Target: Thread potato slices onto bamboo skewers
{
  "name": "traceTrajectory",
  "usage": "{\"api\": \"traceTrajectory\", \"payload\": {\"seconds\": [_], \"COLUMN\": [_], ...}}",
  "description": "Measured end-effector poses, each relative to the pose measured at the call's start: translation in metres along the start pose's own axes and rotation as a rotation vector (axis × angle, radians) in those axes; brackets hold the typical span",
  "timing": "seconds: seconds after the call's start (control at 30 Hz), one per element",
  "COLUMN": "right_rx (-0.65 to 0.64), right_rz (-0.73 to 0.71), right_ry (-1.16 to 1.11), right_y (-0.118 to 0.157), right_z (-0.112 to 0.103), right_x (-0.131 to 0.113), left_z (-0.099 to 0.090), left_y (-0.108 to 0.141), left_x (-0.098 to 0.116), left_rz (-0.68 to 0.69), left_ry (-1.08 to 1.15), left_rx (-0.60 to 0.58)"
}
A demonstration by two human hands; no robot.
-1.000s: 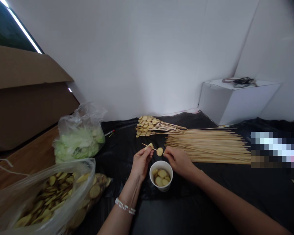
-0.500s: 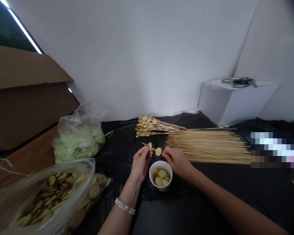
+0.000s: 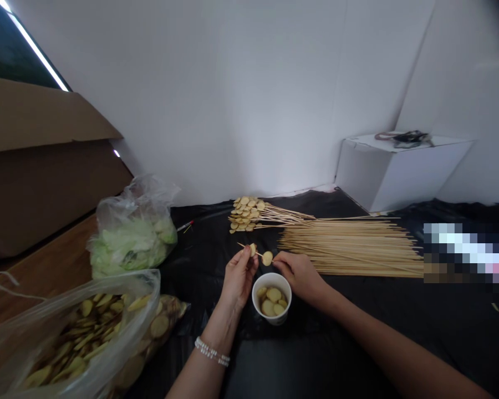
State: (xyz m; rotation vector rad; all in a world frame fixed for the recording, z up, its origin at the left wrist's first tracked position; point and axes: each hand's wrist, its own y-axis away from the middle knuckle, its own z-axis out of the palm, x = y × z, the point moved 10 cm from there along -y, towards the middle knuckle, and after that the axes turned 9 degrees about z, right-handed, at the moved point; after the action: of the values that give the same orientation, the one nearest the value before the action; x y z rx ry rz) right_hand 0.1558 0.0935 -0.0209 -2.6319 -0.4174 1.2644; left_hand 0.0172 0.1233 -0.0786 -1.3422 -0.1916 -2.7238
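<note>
Between both hands runs a thin wooden skewer [image 3: 259,254], its pointed end sticking out past my left fingers. My left hand [image 3: 238,277] pinches a potato slice [image 3: 253,250] near that point. Another potato slice [image 3: 267,258] sits on the skewer between the hands, facing me. With curled fingers my right hand [image 3: 299,275] grips the skewer just right of this slice; the rest of the stick is hidden by the hand. Below and between the hands stands a white cup [image 3: 288,306] holding several potato slices in what looks like liquid.
Bare skewers [image 3: 353,246] lie in a wide pile at right. Behind the hands are threaded potato skewers [image 3: 246,210]. At left are an open plastic bag [image 3: 152,285] of potato slices and a bag of pale green vegetable [image 3: 135,238]. A white box [image 3: 366,174] stands back right.
The whole view has shifted very slightly, so things appear a little further left. Both hands keep their hold, and the slice at my left fingers looks slightly turned.
</note>
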Motion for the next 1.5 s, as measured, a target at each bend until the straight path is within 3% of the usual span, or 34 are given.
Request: {"api": "traceTrajectory", "payload": {"seconds": [0.3, 0.57, 0.83, 1.03, 1.17, 1.33, 1.5], "right_rx": [-0.002, 0.002, 0.029, 0.063, 0.072, 0.028, 0.055], "right_rz": [-0.042, -0.033, -0.016, 0.013, 0.121, 0.229, 0.212], "right_ry": [0.094, 0.004, -0.055, -0.051, -0.130, -0.274, -0.263], "right_y": [0.002, -0.002, -0.004, -0.003, -0.005, -0.009, -0.011], "right_z": [0.004, 0.008, 0.008, -0.005, -0.017, -0.018, -0.020], "right_x": [-0.002, 0.005, 0.006, 0.004, 0.011, 0.026, 0.029], "left_z": [0.000, -0.002, 0.007, 0.010, 0.012, 0.027, 0.065], "left_y": [0.001, -0.001, 0.005, 0.006, 0.007, 0.017, 0.051], "left_x": [-0.001, -0.001, -0.006, -0.007, -0.009, 0.010, 0.028], "left_rz": [-0.038, 0.040, 0.015, -0.026, -0.087, -0.070, -0.029], "left_ry": [-0.055, -0.113, -0.146, -0.157, -0.205, -0.377, -0.700], "left_rx": [-0.013, -0.005, -0.050, -0.078, -0.128, -0.323, -0.836]}}
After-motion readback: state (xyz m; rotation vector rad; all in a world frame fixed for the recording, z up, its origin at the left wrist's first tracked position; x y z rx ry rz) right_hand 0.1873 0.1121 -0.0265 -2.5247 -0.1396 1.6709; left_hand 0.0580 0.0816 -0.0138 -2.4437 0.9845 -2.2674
